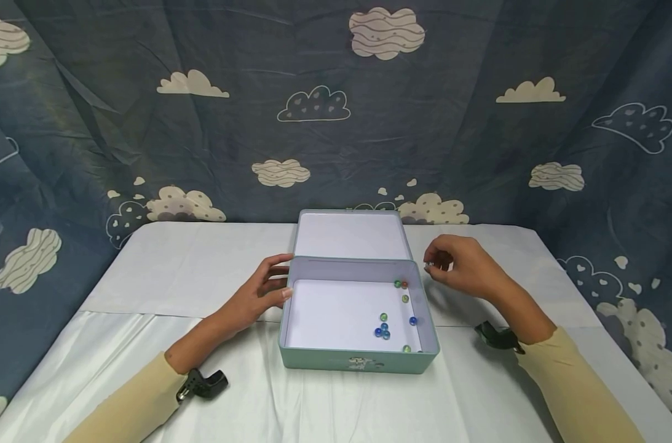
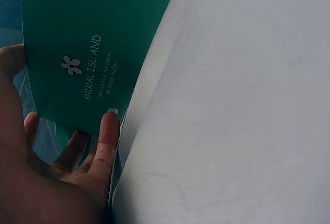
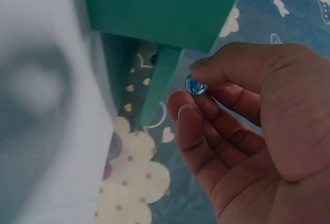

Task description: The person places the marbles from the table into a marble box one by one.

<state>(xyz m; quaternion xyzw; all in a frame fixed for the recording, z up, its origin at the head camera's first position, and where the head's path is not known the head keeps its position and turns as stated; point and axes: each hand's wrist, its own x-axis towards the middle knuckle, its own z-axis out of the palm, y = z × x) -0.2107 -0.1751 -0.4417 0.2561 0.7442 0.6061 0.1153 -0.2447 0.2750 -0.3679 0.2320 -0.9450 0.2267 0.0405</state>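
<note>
A green tin box [image 1: 358, 360] with a pale inside stands on the table, its hinged lid [image 1: 352, 234] tipped back. Several glass marbles [image 1: 383, 317], mostly blue and green with one reddish, lie in its right half. My left hand [image 1: 258, 294] rests against the left wall, fingers spread and fairly straight; the left wrist view shows the thumb on the printed green side [image 2: 72, 22]. Just right of the box, my right hand [image 1: 465, 264] pinches a clear blue marble [image 3: 196, 84] between thumb and fingertips, outside the right wall.
White cloth [image 1: 203, 369] covers the table, with a fold line running across it. A dark blue curtain [image 1: 324, 147] with cloud prints hangs behind the far table edge and along both sides.
</note>
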